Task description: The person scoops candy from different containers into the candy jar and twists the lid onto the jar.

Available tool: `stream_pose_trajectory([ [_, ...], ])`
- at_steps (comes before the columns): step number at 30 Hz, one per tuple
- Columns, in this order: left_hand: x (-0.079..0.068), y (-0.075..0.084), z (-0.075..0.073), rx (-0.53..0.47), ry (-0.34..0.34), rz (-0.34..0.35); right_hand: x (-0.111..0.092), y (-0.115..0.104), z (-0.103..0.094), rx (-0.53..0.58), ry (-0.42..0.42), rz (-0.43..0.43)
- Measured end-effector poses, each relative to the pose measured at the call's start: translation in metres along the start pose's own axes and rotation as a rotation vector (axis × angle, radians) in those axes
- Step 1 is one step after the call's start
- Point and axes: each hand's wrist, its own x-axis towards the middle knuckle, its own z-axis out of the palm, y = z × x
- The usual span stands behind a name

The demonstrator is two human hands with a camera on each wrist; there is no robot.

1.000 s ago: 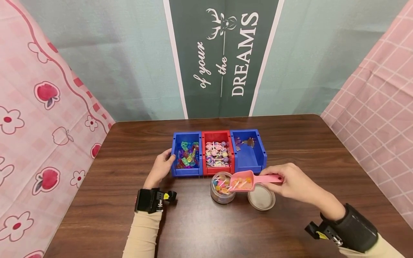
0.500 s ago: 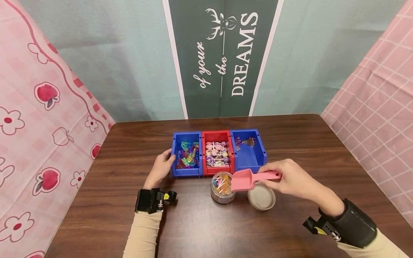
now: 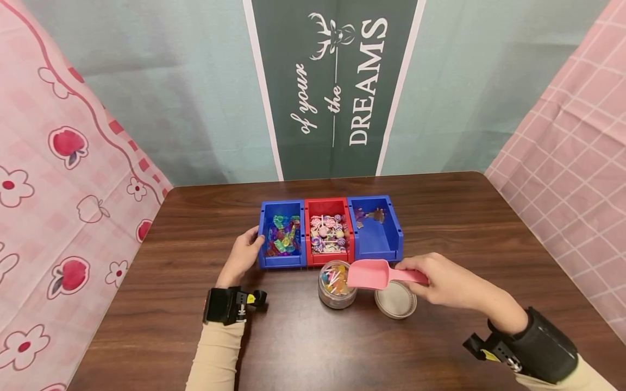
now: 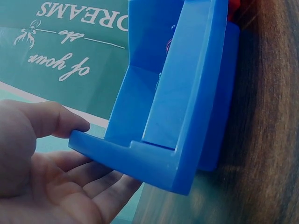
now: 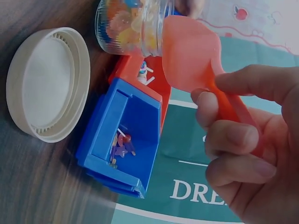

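Observation:
My right hand [image 3: 447, 279] holds a pink scoop [image 3: 369, 274] by its handle, fingers curled round it. No candy shows in the scoop's pan, which overlaps the right rim of a glass jar [image 3: 333, 300]. Inside the jar lie colourful candies and white sticks. In the left wrist view, my left hand [image 4: 56, 163] pinches the side wall of the left blue bin [image 4: 182, 93], thumb at the rim and fingers outside. Colourful translucent pieces fill that bin's bottom. A round whitish lid [image 5: 49, 84] lies on the table beside the jar.
Joined to the left bin are a red bin [image 3: 331, 258] of small lollipops and a right blue bin [image 3: 376, 241] with a few purple and brown pieces at its back. All stand on a dark wooden table [image 3: 303, 347] before a green and teal curtain [image 3: 210, 98].
The yellow-orange candies and sticks in the scoop have gone into the jar. Since then the scoop has levelled slightly and stayed over the jar's right rim. The left hand has kept its place.

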Motion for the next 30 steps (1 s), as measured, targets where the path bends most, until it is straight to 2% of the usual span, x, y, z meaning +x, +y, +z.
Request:
stream_pose_trajectory([
  [5,-0.001,0.0,-0.001,-0.003,0.0,-0.017,-0.001,0.002,0.001,0.001,0.093,-0.007],
  [10,-0.002,0.0,0.0,-0.002,0.008,-0.025,0.0,0.003,-0.002,-0.05,0.17,0.089],
  [16,-0.001,-0.001,0.0,-0.013,0.01,-0.002,0.003,0.002,-0.004,-0.119,0.194,0.279],
  [20,0.0,-0.001,-0.002,-0.018,0.007,0.006,0.01,0.004,0.002,-0.138,0.214,0.397],
  [25,0.0,-0.001,-0.002,-0.014,0.005,0.006,0.023,0.011,0.015,-0.099,0.23,0.464],
  [30,0.0,0.0,-0.002,-0.009,0.007,0.011,0.034,0.017,0.023,-0.061,0.201,0.499],
])
